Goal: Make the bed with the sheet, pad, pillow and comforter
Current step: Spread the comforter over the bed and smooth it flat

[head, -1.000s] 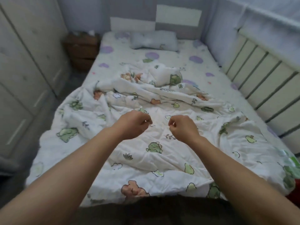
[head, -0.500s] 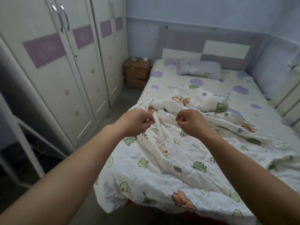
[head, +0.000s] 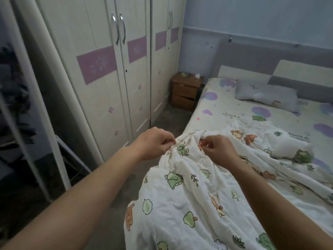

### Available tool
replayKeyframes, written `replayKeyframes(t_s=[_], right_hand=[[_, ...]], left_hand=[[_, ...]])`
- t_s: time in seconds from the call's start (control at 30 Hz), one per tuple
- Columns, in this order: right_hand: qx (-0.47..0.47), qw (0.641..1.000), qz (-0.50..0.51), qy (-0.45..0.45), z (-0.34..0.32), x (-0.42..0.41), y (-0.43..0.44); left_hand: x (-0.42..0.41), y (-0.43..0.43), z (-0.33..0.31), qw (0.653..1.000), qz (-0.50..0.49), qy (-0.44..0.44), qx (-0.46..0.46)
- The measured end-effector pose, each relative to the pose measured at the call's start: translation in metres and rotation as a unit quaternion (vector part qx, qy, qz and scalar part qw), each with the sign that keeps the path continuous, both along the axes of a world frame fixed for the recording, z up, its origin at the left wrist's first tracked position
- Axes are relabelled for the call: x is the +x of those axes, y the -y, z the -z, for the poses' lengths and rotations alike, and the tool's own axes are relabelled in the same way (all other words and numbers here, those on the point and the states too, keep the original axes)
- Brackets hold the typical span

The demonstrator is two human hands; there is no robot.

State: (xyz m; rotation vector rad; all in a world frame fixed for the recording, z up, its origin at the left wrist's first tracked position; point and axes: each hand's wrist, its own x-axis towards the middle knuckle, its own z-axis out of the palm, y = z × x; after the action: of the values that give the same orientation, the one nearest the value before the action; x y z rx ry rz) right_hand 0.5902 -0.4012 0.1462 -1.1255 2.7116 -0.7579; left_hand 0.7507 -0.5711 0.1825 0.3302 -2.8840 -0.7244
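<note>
A white comforter (head: 191,201) printed with green dinosaurs and orange bears lies crumpled over the near part of the bed and hangs off its left edge. My left hand (head: 155,142) pinches the comforter's bunched edge at the bed's left side. My right hand (head: 219,149) pinches the same edge a little to the right. Beyond it the sheet (head: 225,109), cream with purple blobs, covers the mattress. A grey pillow (head: 266,95) lies at the head of the bed against the headboard (head: 252,73).
A cream wardrobe (head: 111,69) with purple panels stands along the left. A brown nightstand (head: 185,91) sits in the corner beside the bed. A narrow strip of grey floor (head: 115,204) runs between wardrobe and bed. A white metal rack (head: 32,123) with dark clothes stands at far left.
The view has swung left, from the bed's foot toward its left side. Both hands, still pinching the comforter, have carried its edge leftward to the bed's left edge.
</note>
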Motion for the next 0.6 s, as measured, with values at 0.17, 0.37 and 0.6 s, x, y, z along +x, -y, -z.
replayKeyframes(t_s=[0.17, 0.37, 0.6], right_hand=[[0.0, 1.0, 0.02, 0.003, 0.007, -0.006, 0.076], [0.003, 0.995, 0.095, -0.004, 0.022, 0.006, 0.16], [-0.017, 0.982, 0.186, 0.013, 0.013, 0.032, 0.252]], left_hand=[[-0.014, 0.078, 0.008, 1.0, 0.024, -0.017, 0.003], [-0.036, 0.179, 0.026, 0.996, 0.092, -0.014, 0.004], [-0.045, 0.296, 0.005, 0.982, 0.189, 0.005, -0.005]])
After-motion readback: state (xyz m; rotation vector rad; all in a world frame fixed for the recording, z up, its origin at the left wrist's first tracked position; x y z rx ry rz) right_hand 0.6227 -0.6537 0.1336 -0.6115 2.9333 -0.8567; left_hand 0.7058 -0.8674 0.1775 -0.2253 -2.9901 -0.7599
